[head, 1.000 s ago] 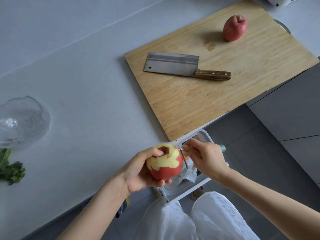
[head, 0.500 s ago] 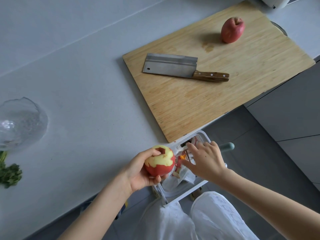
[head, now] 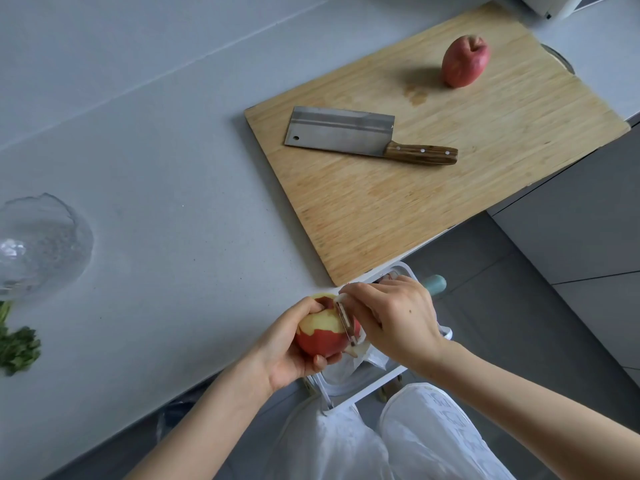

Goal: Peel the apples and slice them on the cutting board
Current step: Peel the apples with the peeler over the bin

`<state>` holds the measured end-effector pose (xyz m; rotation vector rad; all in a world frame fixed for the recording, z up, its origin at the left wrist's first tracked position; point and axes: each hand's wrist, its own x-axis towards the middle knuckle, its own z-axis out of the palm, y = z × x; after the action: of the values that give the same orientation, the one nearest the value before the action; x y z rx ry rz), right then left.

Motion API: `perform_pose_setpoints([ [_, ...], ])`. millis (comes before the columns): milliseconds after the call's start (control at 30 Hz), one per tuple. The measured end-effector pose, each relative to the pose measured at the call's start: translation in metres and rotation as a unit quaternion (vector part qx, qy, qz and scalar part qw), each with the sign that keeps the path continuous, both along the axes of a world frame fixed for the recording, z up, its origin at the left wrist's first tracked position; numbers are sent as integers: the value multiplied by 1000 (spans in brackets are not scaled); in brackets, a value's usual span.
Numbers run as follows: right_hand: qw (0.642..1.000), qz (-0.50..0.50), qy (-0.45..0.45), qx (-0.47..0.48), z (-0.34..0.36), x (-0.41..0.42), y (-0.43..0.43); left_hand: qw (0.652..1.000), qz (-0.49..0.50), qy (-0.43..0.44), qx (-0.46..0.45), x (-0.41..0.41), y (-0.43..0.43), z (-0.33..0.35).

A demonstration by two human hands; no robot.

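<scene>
Because the strips of peel need somewhere to drop, the person holds the half-peeled apple (head: 320,336) past the near edge of the tabletop (head: 173,174), low in the centre of the frame and directly over a white-framed bin (head: 367,391) with a clear liner. The left hand (head: 287,344) cups the fruit from below and behind. Its grip is curled round the apple, thumb up near the stem end and fingertips wrapped underneath, which leaves the side facing the other hand bare for the blade. The right hand (head: 398,323) has its grip closed round the peeler (head: 346,323), and the blade lies against the apple's right flank, where red skin meets pale flesh. The teal end of the handle pokes out behind the knuckles.

Judging by the colour, the top of the apple is stripped and the lower band is yet to be done, so peeling looks roughly halfway.

A second apple (head: 465,62), unpeeled, stands at the upper right on the cutting board (head: 450,209), probably waiting its turn. The cleaver (head: 346,131) lies flat mid-board with its handle pointing right, handy for the slicing to come. A glass bowl (head: 41,244) and some greens (head: 17,348) sit well apart at the left edge.
</scene>
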<state>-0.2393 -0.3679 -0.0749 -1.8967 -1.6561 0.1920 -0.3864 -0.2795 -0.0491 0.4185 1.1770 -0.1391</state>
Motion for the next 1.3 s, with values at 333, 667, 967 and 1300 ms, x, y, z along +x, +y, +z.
perform_pose_setpoints([
  [333, 999, 5, -5, 32, -2, 2, -3, 1000, -19, -1, 5, -5, -1, 2],
  [667, 949, -75, 121, -282, -21, 4, -14, 993, -55, -105, -4, -8, 12, 13],
  [967, 811, -44, 190, -551, -26, 13, -14, 997, 16, -67, -28, -14, 7, -1],
  [1300, 971, 19, 89, -221, 14, 1, -19, 999, 42, 1, 21, -5, 2, 0],
])
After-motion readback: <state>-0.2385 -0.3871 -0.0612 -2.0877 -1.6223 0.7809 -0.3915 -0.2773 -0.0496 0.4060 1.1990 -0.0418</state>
